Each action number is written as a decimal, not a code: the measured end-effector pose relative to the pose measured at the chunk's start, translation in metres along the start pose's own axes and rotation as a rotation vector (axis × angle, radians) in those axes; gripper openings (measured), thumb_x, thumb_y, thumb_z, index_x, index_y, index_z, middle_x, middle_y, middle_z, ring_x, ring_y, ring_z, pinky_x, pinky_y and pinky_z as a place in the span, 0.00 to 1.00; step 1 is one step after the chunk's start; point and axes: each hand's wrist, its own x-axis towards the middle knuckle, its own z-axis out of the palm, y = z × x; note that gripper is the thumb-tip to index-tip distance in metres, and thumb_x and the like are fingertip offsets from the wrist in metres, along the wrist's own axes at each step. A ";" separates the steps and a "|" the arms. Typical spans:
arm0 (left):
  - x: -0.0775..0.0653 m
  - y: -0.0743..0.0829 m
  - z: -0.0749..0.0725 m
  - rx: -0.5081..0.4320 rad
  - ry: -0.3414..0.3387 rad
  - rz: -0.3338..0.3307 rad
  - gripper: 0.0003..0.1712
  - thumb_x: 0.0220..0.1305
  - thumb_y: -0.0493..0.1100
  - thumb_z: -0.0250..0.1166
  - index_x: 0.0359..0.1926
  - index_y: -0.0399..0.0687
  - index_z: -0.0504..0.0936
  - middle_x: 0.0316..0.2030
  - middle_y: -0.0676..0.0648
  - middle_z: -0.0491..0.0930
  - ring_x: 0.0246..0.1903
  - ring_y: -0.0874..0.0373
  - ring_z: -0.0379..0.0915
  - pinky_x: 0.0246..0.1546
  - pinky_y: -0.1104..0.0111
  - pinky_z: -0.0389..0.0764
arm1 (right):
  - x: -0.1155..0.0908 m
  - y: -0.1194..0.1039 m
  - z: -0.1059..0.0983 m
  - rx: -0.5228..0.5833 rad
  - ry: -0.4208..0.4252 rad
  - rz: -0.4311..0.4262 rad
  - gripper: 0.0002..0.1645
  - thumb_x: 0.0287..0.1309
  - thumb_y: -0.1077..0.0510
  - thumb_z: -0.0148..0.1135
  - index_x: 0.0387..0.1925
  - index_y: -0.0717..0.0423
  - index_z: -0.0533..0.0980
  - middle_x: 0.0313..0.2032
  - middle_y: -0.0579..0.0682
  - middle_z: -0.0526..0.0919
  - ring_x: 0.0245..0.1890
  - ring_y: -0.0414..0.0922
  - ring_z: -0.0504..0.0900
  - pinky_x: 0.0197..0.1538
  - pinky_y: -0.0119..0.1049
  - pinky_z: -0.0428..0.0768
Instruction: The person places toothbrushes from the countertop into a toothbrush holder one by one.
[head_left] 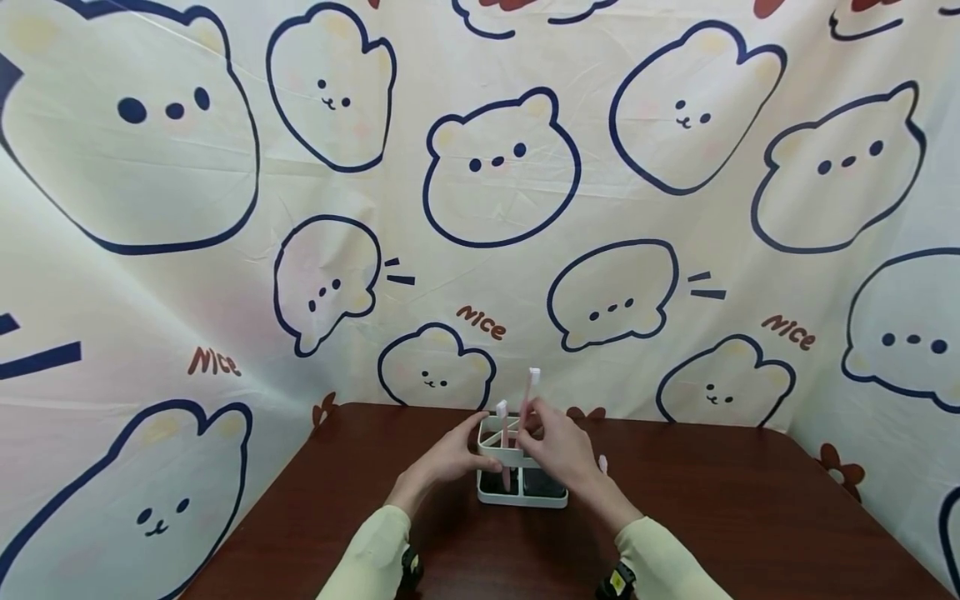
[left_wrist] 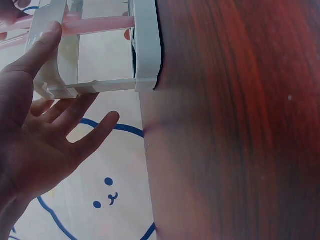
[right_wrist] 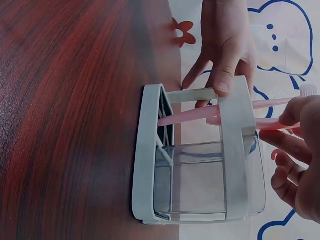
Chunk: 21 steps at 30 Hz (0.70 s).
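A white toothbrush holder [head_left: 522, 502] stands on the table, with an upper frame above a base tray. My left hand [head_left: 444, 460] grips the upper frame at its left side, thumb on the front and some fingers behind. One pink toothbrush [right_wrist: 187, 116] stands in the holder, its handle reaching down to the base. With thumb and fingers, my right hand [head_left: 562, 447] pinches a second pink toothbrush [head_left: 528, 387], head up. In the right wrist view, its handle end sits just inside the upper frame, above the base. A clear cup [right_wrist: 197, 192] occupies the holder's other side.
A small pale pink-and-white object [head_left: 603, 463] shows beside my right wrist, mostly hidden by the arm. The dark brown wooden table [head_left: 712, 517] extends to both sides. Behind it hangs a cream cloth [head_left: 502, 200] printed with cartoon bears.
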 end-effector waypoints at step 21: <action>0.001 -0.002 0.002 -0.005 0.004 0.000 0.53 0.55 0.51 0.76 0.76 0.50 0.56 0.69 0.40 0.66 0.61 0.45 0.68 0.65 0.40 0.67 | -0.006 0.011 0.015 -0.204 0.067 -0.074 0.08 0.57 0.48 0.69 0.34 0.46 0.85 0.40 0.47 0.85 0.45 0.51 0.77 0.50 0.55 0.76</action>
